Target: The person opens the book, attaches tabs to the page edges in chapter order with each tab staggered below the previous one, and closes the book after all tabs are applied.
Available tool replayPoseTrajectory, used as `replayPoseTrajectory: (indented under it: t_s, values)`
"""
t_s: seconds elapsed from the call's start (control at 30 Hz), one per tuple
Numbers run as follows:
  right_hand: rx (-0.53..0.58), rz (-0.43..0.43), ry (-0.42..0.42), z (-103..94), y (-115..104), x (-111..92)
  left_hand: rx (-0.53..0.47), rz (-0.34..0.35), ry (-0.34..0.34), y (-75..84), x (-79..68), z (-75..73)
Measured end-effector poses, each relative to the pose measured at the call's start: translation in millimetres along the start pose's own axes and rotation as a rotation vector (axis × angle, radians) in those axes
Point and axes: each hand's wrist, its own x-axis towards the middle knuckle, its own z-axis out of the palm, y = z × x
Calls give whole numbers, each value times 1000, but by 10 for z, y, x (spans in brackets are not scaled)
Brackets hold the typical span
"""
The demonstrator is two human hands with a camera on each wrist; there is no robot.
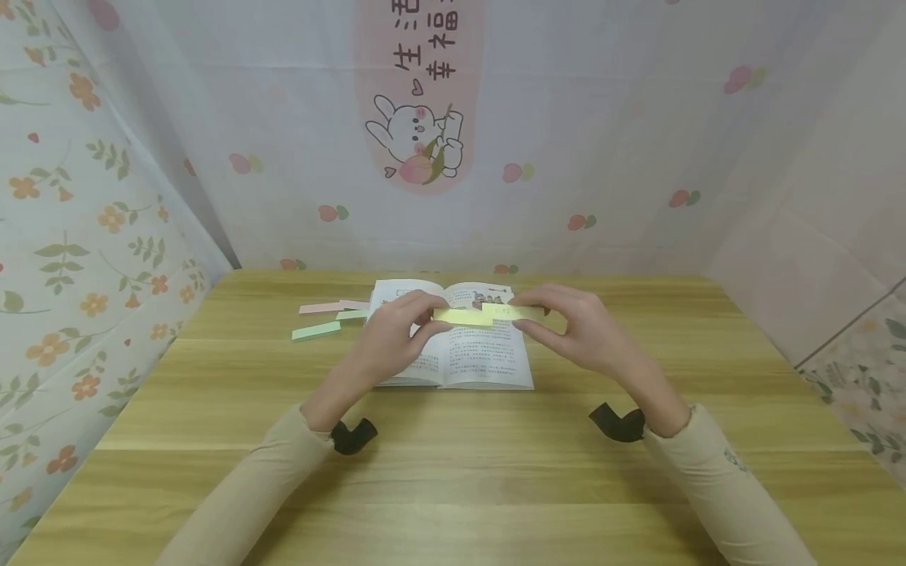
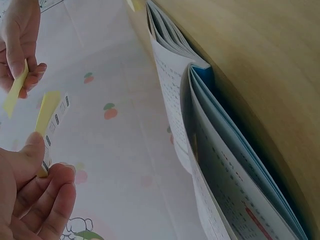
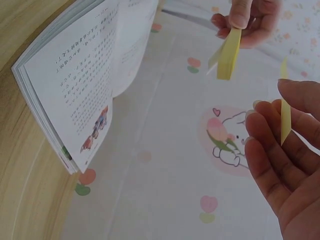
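The left hand pinches a yellow sticky-note pad, the right hand a thin yellow strip (best kept flat, uncreased).

Faint marks on the thin yellow strip are too small to read.

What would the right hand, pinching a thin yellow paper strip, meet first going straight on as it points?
Probably the thick yellow sticky-note pad pinched in the left hand: the head view shows the right hand pointing towards it. Both wrist views show a gap; depth alignment is unclear.
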Motion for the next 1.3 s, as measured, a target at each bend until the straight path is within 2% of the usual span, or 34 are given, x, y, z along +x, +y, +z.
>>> replayPoseTrajectory:
  t_s: [0.23, 0.37, 0.57, 0.87, 1.3]
  values:
    - [-3, 3, 0, -3, -13, -3, -5, 4, 25, -51, -41, -40]
    - [0, 10, -6, -3, -14, -10, -14, -17, 26, -67, -78, -63]
    - [0, 30, -26, -3, -4, -16, -4, -63, 23, -114, -167, -111]
    - [11, 30, -35, 7, -9, -13, 25, -64, 60, -229, -295, -185]
    - [10, 66, -68, 17, -25, -13, 65, -143, 17, -299, -410, -307]
